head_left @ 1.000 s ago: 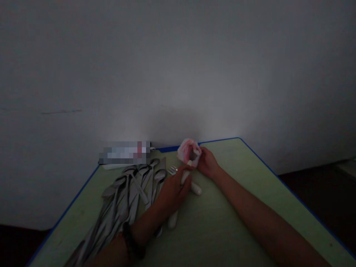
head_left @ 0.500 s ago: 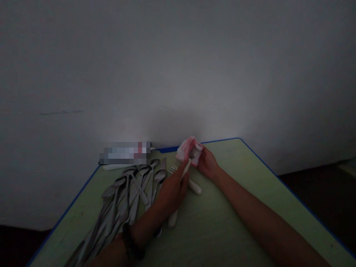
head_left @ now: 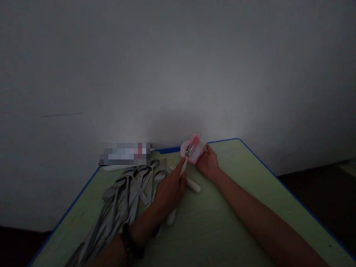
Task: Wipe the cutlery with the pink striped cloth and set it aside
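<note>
My left hand [head_left: 171,187] is closed round the pale handle of a fork [head_left: 188,151], whose metal head points up and away from me. Behind that head lies a pink and white cloth [head_left: 198,152], spread over the fingers of my right hand [head_left: 208,162], which grips it from the right side. The tines rest against the cloth or just in front of it; I cannot tell which. Just beyond my left hand, another fork [head_left: 171,168] and a thick pale handle [head_left: 194,186] lie on the table, partly hidden by that hand.
A heap of metal spoons and other cutlery [head_left: 119,200] covers the left part of the green table [head_left: 244,185], which has a blue edge. At the back left lies a flat, blurred-out object [head_left: 125,154]. A grey wall [head_left: 178,74] stands directly behind the table.
The cloth has opened out and moved slightly right, so the fork's head now shows, where before it was wrapped in folds. My left hand has shifted a little left.
</note>
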`<state>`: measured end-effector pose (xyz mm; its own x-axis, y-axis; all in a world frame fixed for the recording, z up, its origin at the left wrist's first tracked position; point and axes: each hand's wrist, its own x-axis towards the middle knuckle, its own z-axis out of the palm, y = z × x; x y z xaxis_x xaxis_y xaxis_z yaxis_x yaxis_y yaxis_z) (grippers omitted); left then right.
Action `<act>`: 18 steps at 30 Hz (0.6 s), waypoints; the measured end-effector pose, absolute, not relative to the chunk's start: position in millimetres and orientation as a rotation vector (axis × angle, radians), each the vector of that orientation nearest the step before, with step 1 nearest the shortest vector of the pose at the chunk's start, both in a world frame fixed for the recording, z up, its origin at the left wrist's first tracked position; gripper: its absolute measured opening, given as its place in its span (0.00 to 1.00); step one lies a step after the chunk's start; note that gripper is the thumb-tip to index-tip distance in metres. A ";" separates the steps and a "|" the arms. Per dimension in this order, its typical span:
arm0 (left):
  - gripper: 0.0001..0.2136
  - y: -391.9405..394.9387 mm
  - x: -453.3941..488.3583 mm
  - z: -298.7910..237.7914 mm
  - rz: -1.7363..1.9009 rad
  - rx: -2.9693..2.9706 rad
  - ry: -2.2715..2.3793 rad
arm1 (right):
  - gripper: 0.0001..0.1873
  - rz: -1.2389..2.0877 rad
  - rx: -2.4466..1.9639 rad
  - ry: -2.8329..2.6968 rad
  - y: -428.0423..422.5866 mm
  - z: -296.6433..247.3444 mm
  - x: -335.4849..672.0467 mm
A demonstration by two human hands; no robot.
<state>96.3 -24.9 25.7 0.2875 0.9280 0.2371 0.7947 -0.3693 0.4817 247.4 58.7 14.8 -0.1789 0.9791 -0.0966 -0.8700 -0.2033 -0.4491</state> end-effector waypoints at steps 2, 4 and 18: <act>0.24 -25.1 95.9 25.7 0.695 2.309 1.579 | 0.15 1.799 -0.452 -0.392 57.2 16.3 246.2; 0.25 -24.9 95.3 25.5 0.687 2.321 1.583 | 0.14 1.876 -0.496 -0.437 54.8 17.4 245.2; 0.24 -28.1 95.2 29.2 0.671 2.298 1.297 | 0.14 1.800 -0.484 -0.368 59.2 15.4 242.9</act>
